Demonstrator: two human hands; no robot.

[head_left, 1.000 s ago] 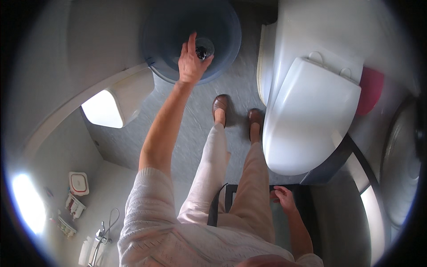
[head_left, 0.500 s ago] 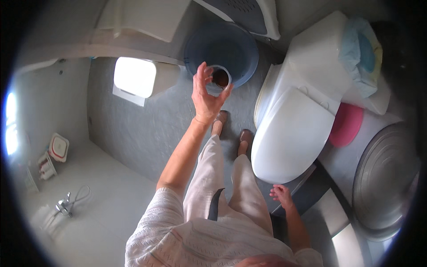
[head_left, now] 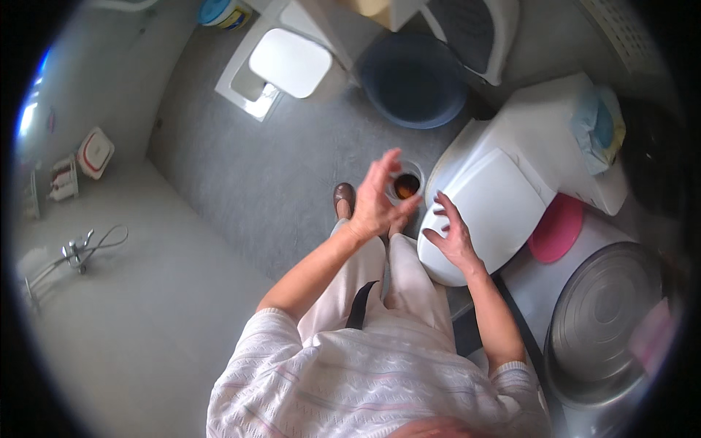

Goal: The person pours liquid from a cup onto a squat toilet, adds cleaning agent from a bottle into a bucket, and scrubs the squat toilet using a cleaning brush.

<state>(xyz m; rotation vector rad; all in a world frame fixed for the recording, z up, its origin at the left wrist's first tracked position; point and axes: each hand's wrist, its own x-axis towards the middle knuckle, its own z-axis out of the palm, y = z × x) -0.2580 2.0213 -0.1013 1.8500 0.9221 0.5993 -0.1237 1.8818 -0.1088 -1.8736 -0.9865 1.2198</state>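
Cup (head_left: 407,184) now away from basin (head_left: 438,121), within curve of left fingers (head_left: 380,172)

No writing is legible — the label (head_left: 235,18) on the blue-lidded tub (head_left: 216,11) is too small.

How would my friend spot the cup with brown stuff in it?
Find the big white toilet, lid down. Just left of its lid, the person's left hand holds a clear cup. It's small and see-through, with amber-brown liquid, unlike the much bigger blue tub beyond it.

Muted light, far-left glare, dark vignetted fisheye edges.
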